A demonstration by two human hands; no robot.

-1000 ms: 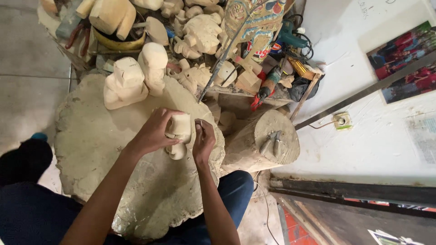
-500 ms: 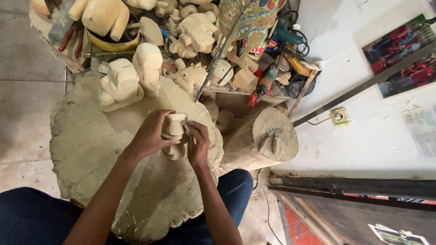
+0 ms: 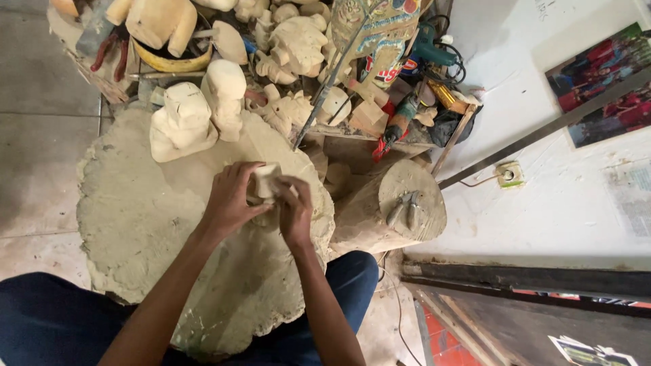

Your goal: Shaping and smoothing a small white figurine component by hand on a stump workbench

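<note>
Both hands (image 3: 264, 200) grip the wooden piece (image 3: 264, 181) (unchanged), now lower.

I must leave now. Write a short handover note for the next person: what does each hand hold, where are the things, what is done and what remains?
Left hand: gripping the small pale carved wooden piece from the left.
Right hand: pressed on the same piece from the right.
Piece is held over the big round pale wooden slab. Two pale rough-carved wooden figures stand at the slab's far edge. Metal pliers lie on the log stump to the right.
Done: piece roughly shaped. Left: cannot tell.
</note>
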